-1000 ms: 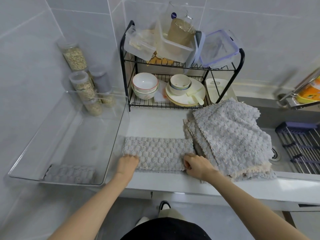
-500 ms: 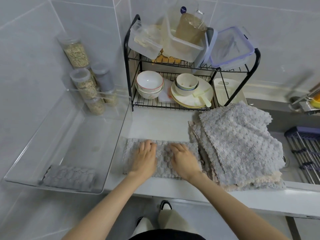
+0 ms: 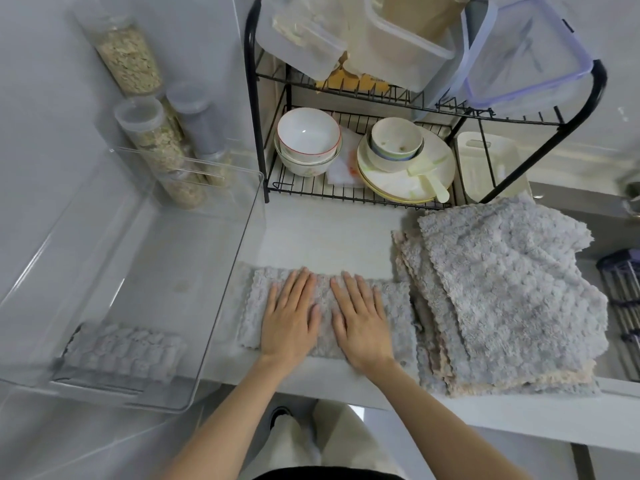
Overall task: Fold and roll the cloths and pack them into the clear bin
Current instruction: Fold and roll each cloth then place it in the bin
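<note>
A grey textured cloth (image 3: 394,310), folded into a long strip, lies on the white counter in front of me. My left hand (image 3: 289,320) and my right hand (image 3: 362,322) press flat on its middle, side by side, fingers straight. To the left stands the clear bin (image 3: 221,282), with one rolled grey cloth (image 3: 121,351) lying at its near end. A stack of several unfolded grey and beige cloths (image 3: 502,296) lies to the right, its edge touching the strip.
A black wire dish rack (image 3: 346,192) with bowls, plates and plastic boxes stands at the back. Jars of grain (image 3: 152,147) stand by the wall behind the bin. A sink with a purple rack (image 3: 620,292) is at the right.
My hands moved from the strip's two near corners to its middle and now press flat on it. The camera came closer.
</note>
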Demonstrator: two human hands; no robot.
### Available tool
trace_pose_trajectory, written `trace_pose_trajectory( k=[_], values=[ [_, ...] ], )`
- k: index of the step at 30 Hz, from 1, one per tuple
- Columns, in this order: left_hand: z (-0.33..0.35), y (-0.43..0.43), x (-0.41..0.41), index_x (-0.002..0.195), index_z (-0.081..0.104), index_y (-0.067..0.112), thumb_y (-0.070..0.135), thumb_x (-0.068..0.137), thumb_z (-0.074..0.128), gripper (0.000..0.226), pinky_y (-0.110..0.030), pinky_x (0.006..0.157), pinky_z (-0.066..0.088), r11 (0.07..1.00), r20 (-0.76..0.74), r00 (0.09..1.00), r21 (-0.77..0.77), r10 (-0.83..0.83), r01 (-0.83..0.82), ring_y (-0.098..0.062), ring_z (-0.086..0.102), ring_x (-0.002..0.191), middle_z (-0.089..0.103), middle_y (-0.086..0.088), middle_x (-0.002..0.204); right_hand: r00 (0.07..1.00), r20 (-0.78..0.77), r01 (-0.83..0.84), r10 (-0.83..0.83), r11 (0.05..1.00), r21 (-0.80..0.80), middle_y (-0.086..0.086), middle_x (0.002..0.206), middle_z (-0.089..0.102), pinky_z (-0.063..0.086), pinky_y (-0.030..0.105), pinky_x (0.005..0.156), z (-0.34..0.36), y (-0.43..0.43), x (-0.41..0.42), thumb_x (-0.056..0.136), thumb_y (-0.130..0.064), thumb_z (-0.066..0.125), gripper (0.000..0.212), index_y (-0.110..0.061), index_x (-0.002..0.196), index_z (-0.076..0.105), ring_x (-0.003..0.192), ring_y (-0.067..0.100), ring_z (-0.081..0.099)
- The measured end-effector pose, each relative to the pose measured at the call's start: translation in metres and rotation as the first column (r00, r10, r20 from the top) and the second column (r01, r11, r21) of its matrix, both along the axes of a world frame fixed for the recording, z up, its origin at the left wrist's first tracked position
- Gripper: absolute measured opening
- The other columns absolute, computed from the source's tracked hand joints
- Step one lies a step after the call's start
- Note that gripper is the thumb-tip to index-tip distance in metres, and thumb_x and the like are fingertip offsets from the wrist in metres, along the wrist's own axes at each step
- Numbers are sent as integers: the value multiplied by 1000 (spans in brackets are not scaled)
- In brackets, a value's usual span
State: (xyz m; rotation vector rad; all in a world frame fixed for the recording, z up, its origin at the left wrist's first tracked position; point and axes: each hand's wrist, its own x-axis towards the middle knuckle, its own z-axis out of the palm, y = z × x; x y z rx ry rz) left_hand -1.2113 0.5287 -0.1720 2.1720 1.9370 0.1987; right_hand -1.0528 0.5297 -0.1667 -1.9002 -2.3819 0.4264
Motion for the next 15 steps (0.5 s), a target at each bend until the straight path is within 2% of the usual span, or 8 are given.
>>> trace_pose_trajectory(
  k=[4, 11, 13, 15],
  values=[
    [-5, 1, -17, 149, 21, 14, 43, 96, 25, 61, -41, 117, 10, 996, -28, 996, 2, 87, -87, -16, 9, 146, 16, -3, 157, 998, 42, 36, -35, 999, 0, -4, 160, 7, 1, 38, 118, 0, 2, 23, 99, -42, 24, 53, -35, 151, 14, 147, 18, 2],
    [-5, 2, -23, 150, 4, 11, 50, 93, 16, 69, -37, 119, 3, 987, -34, 987, -29, 157, -158, -20, -7, 146, -4, -10, 158, 990, 54, 132, -130, 991, -34, -9, 159, -3, -7, 30, 118, 5, 0, 41, 94, -57, 5, 56, -45, 148, 2, 147, 17, -7],
    [-3, 3, -22, 149, -1, 12, 51, 92, 8, 70, -38, 120, 1, 985, -30, 987, -64, 157, -158, -21, -12, 145, -10, -10, 157, 991, 43, 130, -127, 990, -55, -8, 160, 0, -4, 32, 117, 10, 1, 39, 93, -56, 5, 57, -44, 149, 2, 147, 19, -6],
    [3, 4, -21, 148, -8, 12, 53, 89, -4, 71, -38, 119, -3, 984, -23, 990, -104, 143, -144, -21, -17, 144, -16, -10, 155, 991, 36, 135, -133, 989, -59, -2, 159, 13, 6, 37, 118, 17, 4, 35, 97, -50, 17, 56, -35, 151, 13, 146, 25, 7]
  ],
)
